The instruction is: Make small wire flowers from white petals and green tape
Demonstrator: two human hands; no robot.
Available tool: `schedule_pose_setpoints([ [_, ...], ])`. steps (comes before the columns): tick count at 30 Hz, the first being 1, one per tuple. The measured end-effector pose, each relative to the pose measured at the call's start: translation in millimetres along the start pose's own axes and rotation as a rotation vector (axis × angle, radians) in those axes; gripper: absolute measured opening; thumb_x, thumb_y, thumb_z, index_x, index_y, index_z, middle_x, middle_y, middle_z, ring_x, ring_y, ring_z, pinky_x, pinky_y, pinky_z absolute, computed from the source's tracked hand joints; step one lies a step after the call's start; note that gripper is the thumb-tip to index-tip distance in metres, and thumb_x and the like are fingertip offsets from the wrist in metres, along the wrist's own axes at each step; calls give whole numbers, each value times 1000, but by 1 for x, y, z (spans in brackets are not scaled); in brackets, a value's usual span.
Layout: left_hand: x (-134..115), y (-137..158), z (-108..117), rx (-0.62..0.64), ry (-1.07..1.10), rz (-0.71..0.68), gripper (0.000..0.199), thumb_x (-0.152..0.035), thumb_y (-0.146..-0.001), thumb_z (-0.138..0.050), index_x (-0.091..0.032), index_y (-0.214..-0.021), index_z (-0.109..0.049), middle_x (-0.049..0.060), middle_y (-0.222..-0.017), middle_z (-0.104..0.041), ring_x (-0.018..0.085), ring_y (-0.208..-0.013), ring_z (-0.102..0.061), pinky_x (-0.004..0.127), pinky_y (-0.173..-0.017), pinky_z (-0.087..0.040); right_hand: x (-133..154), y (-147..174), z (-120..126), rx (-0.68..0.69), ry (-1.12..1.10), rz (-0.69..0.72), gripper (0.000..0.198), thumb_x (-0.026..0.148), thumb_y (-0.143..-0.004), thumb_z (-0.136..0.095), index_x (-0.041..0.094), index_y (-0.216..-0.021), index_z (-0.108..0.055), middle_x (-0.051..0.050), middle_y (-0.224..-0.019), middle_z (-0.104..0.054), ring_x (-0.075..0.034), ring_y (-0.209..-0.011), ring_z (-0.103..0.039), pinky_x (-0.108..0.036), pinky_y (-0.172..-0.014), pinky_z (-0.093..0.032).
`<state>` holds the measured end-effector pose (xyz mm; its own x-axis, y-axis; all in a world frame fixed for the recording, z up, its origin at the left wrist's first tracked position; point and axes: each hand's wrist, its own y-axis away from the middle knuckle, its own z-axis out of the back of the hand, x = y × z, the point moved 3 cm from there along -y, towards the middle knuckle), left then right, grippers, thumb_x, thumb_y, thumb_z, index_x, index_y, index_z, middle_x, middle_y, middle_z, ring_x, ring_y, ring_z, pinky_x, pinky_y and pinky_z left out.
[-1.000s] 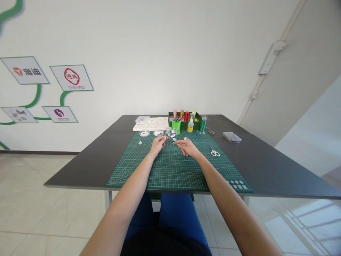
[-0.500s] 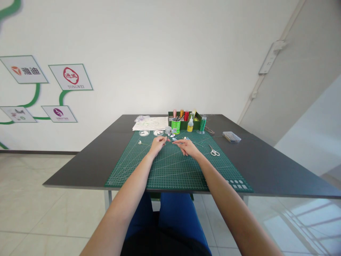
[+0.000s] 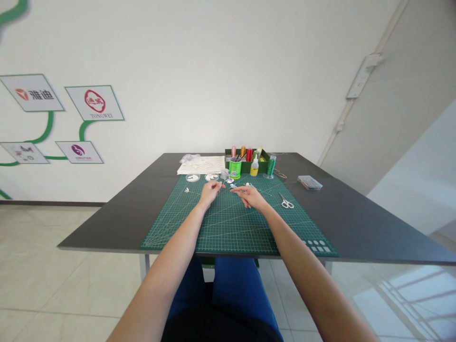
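Observation:
Over the green cutting mat (image 3: 228,228), my left hand (image 3: 211,193) is closed in a pinch. A thin dark piece (image 3: 224,181) rises from its fingertips, too small to name. My right hand (image 3: 249,196) faces it from a short way off, with thumb and index finger pressed together and the other fingers curled below. Whatever it pinches is too small to make out. Just past its fingertips is a small pale-blue piece (image 3: 232,185). Beyond my left hand are two shallow clear dishes of white pieces, a left dish (image 3: 193,178) and a right dish (image 3: 212,177).
White-handled scissors (image 3: 287,204) lie on the mat's right. At the back stand a green can (image 3: 235,169), a glue bottle (image 3: 254,167), a green thread spool (image 3: 271,166) and a box of spools (image 3: 263,167). White sheets (image 3: 203,165) lie left; a clear case (image 3: 309,183) sits right.
The thin piece in my left hand has shifted slightly left and points more upright. My right hand has hardly moved.

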<state>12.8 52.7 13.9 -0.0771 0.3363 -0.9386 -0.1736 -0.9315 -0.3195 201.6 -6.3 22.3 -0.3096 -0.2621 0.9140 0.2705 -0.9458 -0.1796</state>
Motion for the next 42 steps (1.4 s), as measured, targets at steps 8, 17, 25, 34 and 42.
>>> schedule_pose_setpoints([
  [8, -4, 1, 2, -36, 30, -32, 37, -48, -78, -66, -12, -75, -71, -2, -52, -48, 9, -46, -42, 23, -48, -32, 2, 1, 0, 1, 8, 10, 45, 38, -88, -52, 8, -117, -67, 8, -35, -46, -7, -28, -35, -18, -35, -29],
  [17, -1, -1, 2, -40, 53, -37, 33, -46, -76, -69, -13, -75, -71, -2, -53, -51, 9, -46, -45, 23, -48, -35, 1, 0, 1, 4, 10, 15, 45, 38, -88, -51, 8, -117, -67, 7, -35, -46, -7, -28, -35, -17, -34, -29],
  [25, -1, -1, 2, -34, 68, -26, 30, -43, -75, -70, -13, -77, -71, -2, -56, -53, 9, -46, -47, 23, -48, -37, 1, 1, 0, 0, 12, 22, 45, 39, -87, -52, 9, -117, -67, 8, -35, -46, -7, -28, -34, -17, -34, -29],
  [34, -3, 1, 1, -34, 82, 14, 31, -44, -73, -72, -13, -77, -70, 3, -67, -60, 11, -54, -52, 23, -49, -44, 3, 1, 0, -1, 11, 24, 46, 40, -87, -52, 8, -117, -68, 8, -35, -46, -7, -28, -34, -18, -34, -29],
  [42, -2, 1, 0, -12, 142, 28, 38, -48, -68, -75, -12, -79, -69, 10, -88, -67, 15, -72, -57, 23, -51, -50, 4, 2, 0, 2, 10, 21, 46, 40, -88, -52, 9, -118, -67, 7, -35, -46, -7, -28, -35, -18, -35, -29],
])
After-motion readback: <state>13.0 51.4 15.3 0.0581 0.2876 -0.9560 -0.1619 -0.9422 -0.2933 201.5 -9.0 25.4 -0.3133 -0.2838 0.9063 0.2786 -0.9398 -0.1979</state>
